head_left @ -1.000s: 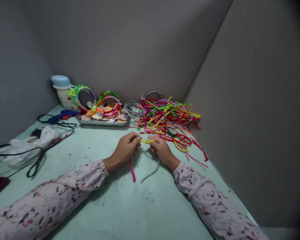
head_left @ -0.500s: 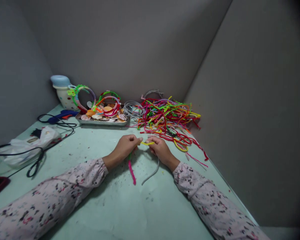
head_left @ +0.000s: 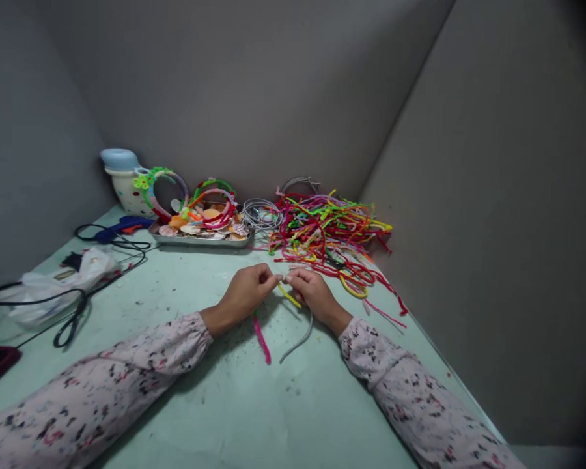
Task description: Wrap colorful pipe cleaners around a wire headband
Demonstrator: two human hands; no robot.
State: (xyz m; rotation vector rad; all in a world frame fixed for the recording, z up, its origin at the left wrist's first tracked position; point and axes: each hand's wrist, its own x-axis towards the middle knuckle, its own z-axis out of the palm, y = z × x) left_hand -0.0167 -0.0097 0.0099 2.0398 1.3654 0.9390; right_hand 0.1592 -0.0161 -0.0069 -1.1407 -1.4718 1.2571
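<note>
My left hand (head_left: 248,290) is closed in a pinch over the pale green table, its thumb and fingertips almost touching those of my right hand (head_left: 315,293). A short yellow fuzzy strand (head_left: 290,296) slants down from the left fingertips toward the right hand. Under my left hand hangs a pink fuzzy piece (head_left: 262,340) with a bit of green at its top. A grey wire (head_left: 300,343) curves down from beneath my right hand, which is also pinched. What lies exactly between the fingertips is too small to make out.
Behind my hands stand a metal tray (head_left: 202,241) of shells with colourful rings, a coil of grey wire (head_left: 262,213) and a heap of fuzzy strands (head_left: 327,228). At left are a cup (head_left: 125,185), a blue tool (head_left: 122,228), black cables and a plastic bag (head_left: 53,290).
The yellow strand, before level between both hands, now slants down from the left fingertips. The fingertips have come closer together, and the pink piece has shifted slightly right.
</note>
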